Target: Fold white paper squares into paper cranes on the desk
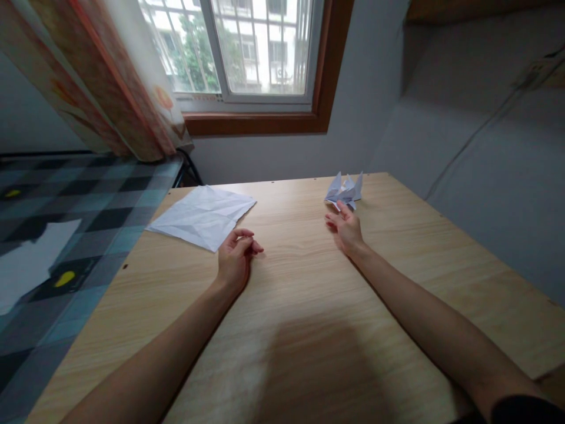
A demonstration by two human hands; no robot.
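Note:
A folded white paper figure with pointed wings (pixel 345 191) stands on the wooden table (pixel 309 282) near its far edge. My right hand (pixel 345 228) lies just in front of it, fingers loosely spread and reaching toward it, holding nothing. A creased square sheet of white paper (pixel 202 215) lies flat at the table's far left. My left hand (pixel 237 254) rests on the table beside that sheet's near corner, fingers curled in loosely with nothing visible in them.
A bed with a checked grey and blue cover (pixel 66 224) adjoins the table on the left, with a white sheet (pixel 26 262) lying on it. A patterned curtain (pixel 110 82) and a window (pixel 247 53) stand behind. A grey wall (pixel 485 165) runs along the right.

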